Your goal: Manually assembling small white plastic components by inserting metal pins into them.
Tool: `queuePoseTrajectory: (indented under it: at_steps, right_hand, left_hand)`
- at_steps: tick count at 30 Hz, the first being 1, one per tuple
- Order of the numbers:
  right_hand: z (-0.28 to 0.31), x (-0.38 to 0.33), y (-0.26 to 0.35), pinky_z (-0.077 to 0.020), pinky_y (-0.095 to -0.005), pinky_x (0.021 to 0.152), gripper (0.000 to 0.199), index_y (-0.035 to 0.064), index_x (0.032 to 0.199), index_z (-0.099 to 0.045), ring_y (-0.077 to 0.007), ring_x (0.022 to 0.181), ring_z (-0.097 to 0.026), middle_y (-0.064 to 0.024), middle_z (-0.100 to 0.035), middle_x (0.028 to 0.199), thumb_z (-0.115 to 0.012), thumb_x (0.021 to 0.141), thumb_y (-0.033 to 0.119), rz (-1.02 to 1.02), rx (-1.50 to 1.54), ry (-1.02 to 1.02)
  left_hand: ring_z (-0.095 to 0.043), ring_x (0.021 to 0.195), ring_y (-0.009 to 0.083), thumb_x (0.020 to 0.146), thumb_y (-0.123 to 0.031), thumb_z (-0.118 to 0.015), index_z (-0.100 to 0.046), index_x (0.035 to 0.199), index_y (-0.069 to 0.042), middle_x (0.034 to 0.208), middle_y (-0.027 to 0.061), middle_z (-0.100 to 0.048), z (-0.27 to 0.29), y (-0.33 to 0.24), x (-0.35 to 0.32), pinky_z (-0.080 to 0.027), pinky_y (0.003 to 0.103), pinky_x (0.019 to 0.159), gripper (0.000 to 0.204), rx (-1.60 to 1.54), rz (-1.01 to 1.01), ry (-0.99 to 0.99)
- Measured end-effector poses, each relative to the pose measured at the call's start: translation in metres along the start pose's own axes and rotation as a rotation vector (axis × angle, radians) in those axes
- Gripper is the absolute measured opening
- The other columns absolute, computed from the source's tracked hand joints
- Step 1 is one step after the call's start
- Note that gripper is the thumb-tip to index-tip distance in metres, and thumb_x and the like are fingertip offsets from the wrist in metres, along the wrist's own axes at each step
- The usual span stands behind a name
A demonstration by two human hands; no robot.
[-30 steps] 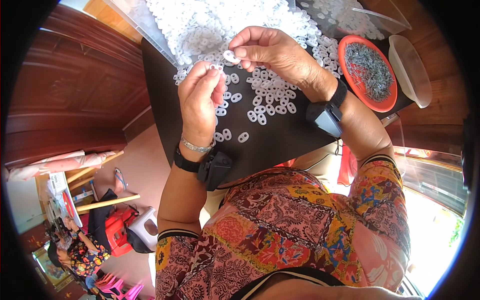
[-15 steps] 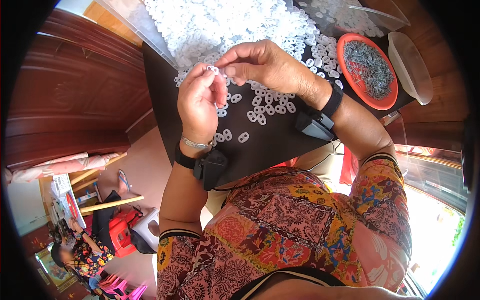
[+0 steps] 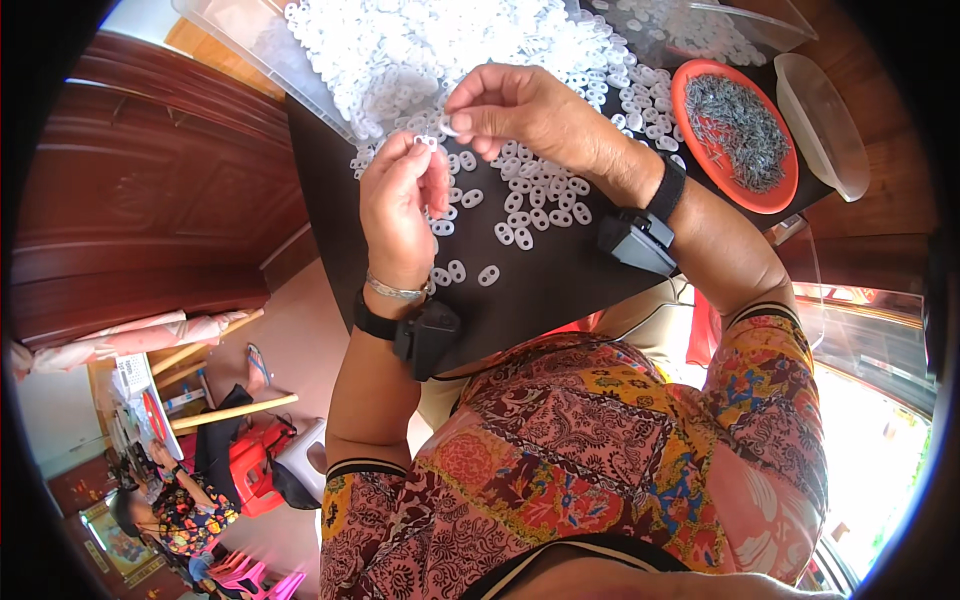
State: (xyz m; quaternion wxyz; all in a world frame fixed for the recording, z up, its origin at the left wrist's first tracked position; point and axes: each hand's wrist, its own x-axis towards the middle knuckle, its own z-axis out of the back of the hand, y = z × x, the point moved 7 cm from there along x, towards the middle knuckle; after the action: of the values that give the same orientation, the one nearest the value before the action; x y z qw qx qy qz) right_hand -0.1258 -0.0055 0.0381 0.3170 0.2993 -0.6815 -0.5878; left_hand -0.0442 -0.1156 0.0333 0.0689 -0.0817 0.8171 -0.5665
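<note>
Between the thumb and fingers of my left hand (image 3: pixel 397 205) is a small white oval piece with two holes (image 3: pixel 428 142). Just to its right and a little higher, my right hand (image 3: pixel 525 112) pinches another small white piece (image 3: pixel 448 126), partly covered by the fingers. The two pieces are slightly apart. Below and behind my hands, loose white two-hole ovals (image 3: pixel 540 218) lie on the dark tabletop (image 3: pixel 540 285). At the far side they form a large heap (image 3: pixel 440 50).
A clear plastic tub wall (image 3: pixel 285 65) stands left of the heap. On the right are an orange-red plate (image 3: pixel 712 168) of thin grey metal pins (image 3: pixel 745 140) and a translucent oblong container (image 3: pixel 820 130). Another person (image 3: pixel 185 510) sits farther off at lower left.
My right hand has drawn away from the left, up and slightly right, with a white piece in its pinch. The left hand keeps its piece almost in place.
</note>
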Motion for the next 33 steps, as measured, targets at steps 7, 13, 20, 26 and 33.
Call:
queuePoseTrajectory:
  at_steps: [7,13,20,26,33]
  right_hand:
    - [0.008,0.0,0.003,-0.0496,-0.0197,0.065,0.019,-0.0004,0.102,-0.061,-0.0067,0.07,-0.059,-0.0022,-0.063,0.082,-0.063,0.086,0.01,0.002,-0.001,-0.068]
    - [0.006,-0.001,0.006,-0.0495,-0.0198,0.065,0.018,-0.0005,0.101,-0.062,-0.0066,0.07,-0.059,-0.002,-0.063,0.082,-0.063,0.087,0.01,0.023,-0.052,-0.067]
    - [0.004,0.0,0.008,-0.0494,-0.0198,0.065,0.016,-0.0004,0.1,-0.062,-0.0065,0.069,-0.058,-0.0019,-0.063,0.081,-0.063,0.087,0.009,0.062,-0.065,-0.064]
    - [0.005,-0.001,0.01,-0.0496,-0.0202,0.065,0.016,-0.0007,0.1,-0.062,-0.0065,0.07,-0.058,-0.002,-0.063,0.081,-0.062,0.087,0.008,0.063,-0.061,-0.074]
    - [0.003,-0.003,0.009,-0.0487,-0.0206,0.065,0.015,-0.001,0.1,-0.062,-0.0068,0.069,-0.057,-0.0019,-0.063,0.081,-0.062,0.087,0.008,0.069,-0.073,-0.074]
  left_hand:
    - [-0.038,0.047,0.0048,0.089,-0.017,-0.046,-0.052,0.074,-0.004,0.058,-0.0006,-0.047,-0.003,-0.002,-0.002,-0.027,0.019,0.043,0.021,0.297,-0.084,-0.046]
    - [-0.037,0.046,0.004,0.089,-0.017,-0.047,-0.053,0.074,-0.004,0.059,-0.0015,-0.047,-0.004,-0.003,-0.003,-0.026,0.019,0.042,0.021,0.335,-0.082,-0.047]
    - [-0.037,0.046,0.0039,0.089,-0.018,-0.047,-0.054,0.074,-0.004,0.057,-0.0021,-0.046,-0.004,-0.002,-0.004,-0.026,0.019,0.042,0.022,0.363,-0.067,-0.034]
    - [-0.038,0.048,0.0041,0.087,-0.016,-0.052,-0.053,0.071,-0.002,0.061,-0.0005,-0.048,-0.004,-0.001,-0.004,-0.029,0.018,0.043,0.021,0.295,-0.036,-0.048]
    - [-0.038,0.048,0.0039,0.087,-0.016,-0.052,-0.054,0.072,-0.002,0.061,-0.0008,-0.048,-0.004,-0.002,-0.005,-0.029,0.018,0.043,0.021,0.324,-0.037,-0.065]
